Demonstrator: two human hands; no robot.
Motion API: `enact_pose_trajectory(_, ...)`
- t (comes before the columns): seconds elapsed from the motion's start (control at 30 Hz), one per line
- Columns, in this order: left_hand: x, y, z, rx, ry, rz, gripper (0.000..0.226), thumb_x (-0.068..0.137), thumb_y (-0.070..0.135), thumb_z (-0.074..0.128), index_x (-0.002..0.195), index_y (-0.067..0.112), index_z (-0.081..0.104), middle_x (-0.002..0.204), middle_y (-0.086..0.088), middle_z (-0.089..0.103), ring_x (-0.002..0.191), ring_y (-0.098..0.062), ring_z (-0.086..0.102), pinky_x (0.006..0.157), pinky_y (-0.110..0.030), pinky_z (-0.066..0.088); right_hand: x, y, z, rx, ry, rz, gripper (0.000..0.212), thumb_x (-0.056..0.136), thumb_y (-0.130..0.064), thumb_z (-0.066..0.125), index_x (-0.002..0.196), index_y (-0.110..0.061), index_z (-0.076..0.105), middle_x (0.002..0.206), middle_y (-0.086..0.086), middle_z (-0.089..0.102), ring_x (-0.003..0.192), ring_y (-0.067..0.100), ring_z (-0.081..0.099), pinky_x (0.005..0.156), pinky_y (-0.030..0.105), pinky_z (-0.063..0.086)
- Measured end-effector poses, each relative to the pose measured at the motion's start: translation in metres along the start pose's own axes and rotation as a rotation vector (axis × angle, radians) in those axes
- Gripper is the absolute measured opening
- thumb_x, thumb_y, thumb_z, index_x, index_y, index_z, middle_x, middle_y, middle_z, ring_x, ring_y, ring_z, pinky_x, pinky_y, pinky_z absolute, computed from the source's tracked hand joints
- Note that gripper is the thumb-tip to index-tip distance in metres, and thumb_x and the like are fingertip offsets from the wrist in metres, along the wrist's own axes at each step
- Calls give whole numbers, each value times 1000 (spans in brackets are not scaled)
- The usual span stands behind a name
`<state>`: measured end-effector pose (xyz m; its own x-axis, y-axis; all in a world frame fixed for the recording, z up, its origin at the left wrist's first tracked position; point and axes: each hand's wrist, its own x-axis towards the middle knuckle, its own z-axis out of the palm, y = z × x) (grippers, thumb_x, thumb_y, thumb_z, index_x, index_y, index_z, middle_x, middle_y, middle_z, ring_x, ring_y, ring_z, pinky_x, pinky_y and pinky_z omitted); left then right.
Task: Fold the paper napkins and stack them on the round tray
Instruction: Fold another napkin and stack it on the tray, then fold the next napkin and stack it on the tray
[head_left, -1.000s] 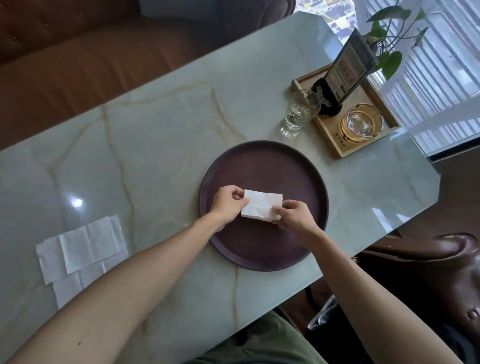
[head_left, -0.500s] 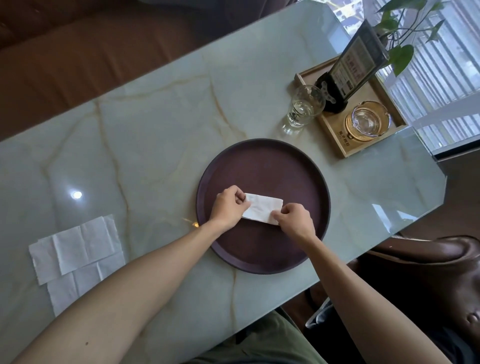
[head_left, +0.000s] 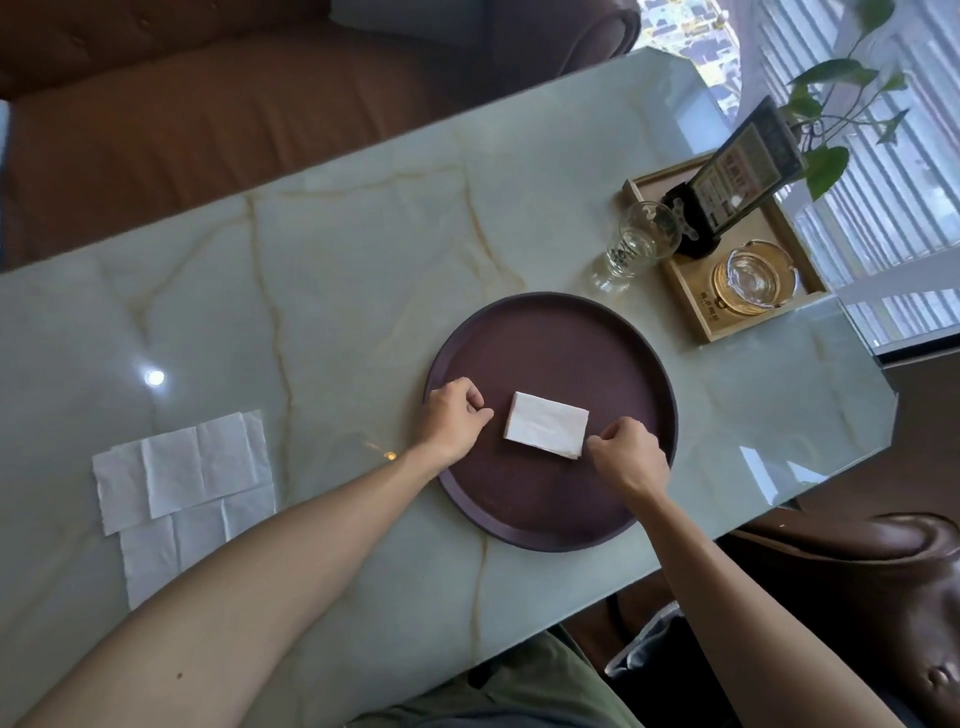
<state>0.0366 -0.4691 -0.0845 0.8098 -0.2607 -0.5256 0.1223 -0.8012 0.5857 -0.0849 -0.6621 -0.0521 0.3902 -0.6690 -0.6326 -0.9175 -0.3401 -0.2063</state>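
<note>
A folded white napkin (head_left: 546, 432) lies flat on the round dark-purple tray (head_left: 550, 332), slightly below its middle. My left hand (head_left: 453, 418) hovers just left of the napkin with a small gap, fingers curled and holding nothing. My right hand (head_left: 628, 457) is at the napkin's lower right corner, and its pinched fingertips meet the paper's edge. Unfolded white napkins (head_left: 182, 488) lie overlapped on the marble table (head_left: 311, 291) at the far left.
A drinking glass (head_left: 636, 244) stands just beyond the tray's upper right. A wooden tray (head_left: 696, 312) behind it holds a card stand (head_left: 727, 182) and a glass ashtray (head_left: 753, 280). A plant (head_left: 831, 156), a window and sofas surround the table.
The napkin has been set down flat on the tray. My left hand has let go and moved off to the left; my right hand has slid to the lower right corner.
</note>
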Motion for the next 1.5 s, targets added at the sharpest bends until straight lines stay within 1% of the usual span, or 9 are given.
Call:
enact_pose_trajectory(0.2,-16,-36,-55,-80,39,-37,16,81,29,79,89,21,67,78,6,66,84,-22,69,79,-32,54,-25,-52,5,99,7,-296,18,85,-31,59,94,-16,61,98,1,67,90,25,61,72,33,43)
enact_pose_trajectory(0.37,-36,-86,-110,-178,101,-64,30,81,32,82,102,13,71,95,-5,73,90,-23,70,83,-33,55,-63,-123,36,54,-113,-545,35,86,-38,66,111,-14,65,109,5,67,101,28,64,88,42,53)
enact_pose_trajectory(0.43,-47,-112,-134,-208,130,-85,34,82,34,81,105,12,70,102,-7,72,94,-22,68,87,-33,54,-81,-152,55,-8,-165,-609,34,87,-36,67,113,-14,65,110,5,68,105,27,63,87,37,51)
enact_pose_trajectory(0.7,-91,-216,-215,-303,243,-211,38,85,34,78,114,12,67,117,-6,68,109,-18,63,92,-28,48,-154,-232,137,-71,-313,-678,56,86,-36,74,135,-16,56,130,11,64,112,23,63,83,24,40)
enact_pose_trajectory(0.87,-104,-273,-250,-323,334,-302,45,84,30,79,121,9,65,124,-8,66,117,-23,62,85,-22,40,-188,-264,186,-108,-366,-717,64,87,-32,75,143,-18,49,140,10,58,123,26,59,87,28,45)
enact_pose_trajectory(1.1,-100,-332,-274,-288,317,-352,61,78,34,82,130,9,60,130,-10,64,119,-27,62,92,-29,48,-216,-307,247,-341,-345,-864,67,89,-27,71,149,-17,43,151,6,50,136,25,48,103,36,41)
enact_pose_trajectory(1.17,-95,-342,-277,-250,312,-351,59,76,34,83,124,8,61,122,-12,64,113,-29,62,83,-28,45,-218,-316,260,-417,-341,-892,67,90,-26,68,151,-17,41,151,6,49,137,27,45,105,40,42)
enact_pose_trajectory(1.33,-85,-348,-278,-125,283,-351,62,74,35,85,121,11,54,124,-14,52,118,-33,53,92,-38,48,-217,-330,285,-620,-232,-944,60,92,-25,66,146,-16,42,139,12,54,127,34,50,103,47,42)
enact_pose_trajectory(1.5,-79,-350,-268,-16,260,-328,60,76,36,82,121,14,49,123,-10,54,117,-32,56,85,-42,50,-213,-327,299,-712,-156,-952,47,91,-22,66,132,-10,47,123,16,55,113,36,55,94,45,42)
